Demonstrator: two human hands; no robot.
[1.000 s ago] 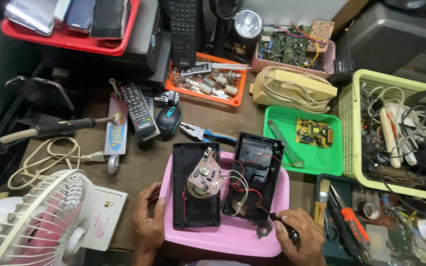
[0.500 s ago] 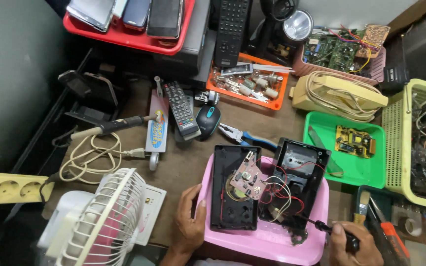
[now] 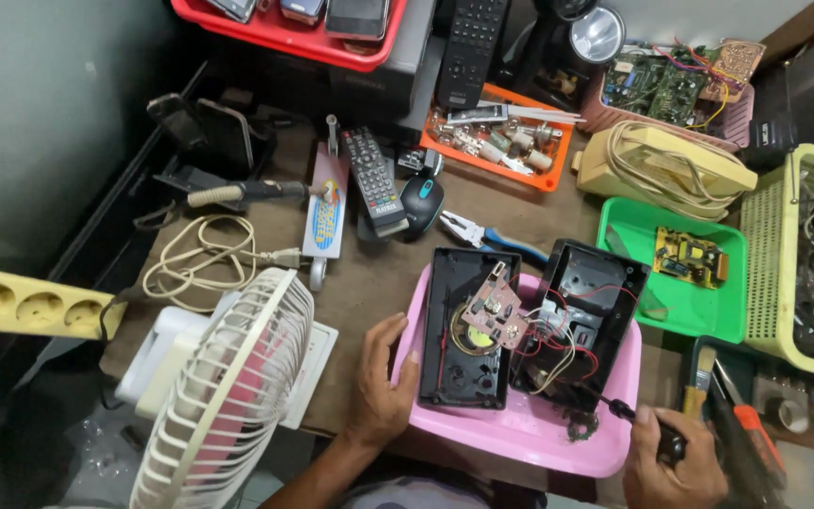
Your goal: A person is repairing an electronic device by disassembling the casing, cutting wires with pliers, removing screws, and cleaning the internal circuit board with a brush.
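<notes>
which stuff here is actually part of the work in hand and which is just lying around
In use: pink tray; opened black casing with circuit board and red wires; screwdriver in right hand; left hand on the tray rim.

Lying about: fan; remote; mouse; pliers; green tray; power strip.

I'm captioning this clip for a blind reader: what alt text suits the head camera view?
A person's left hand rests on the rim of a pink tray holding an opened black device with exposed wiring, while the right hand points a dark-handled tool at it. Around lie a white fan, remote controls and bins of parts.
</notes>
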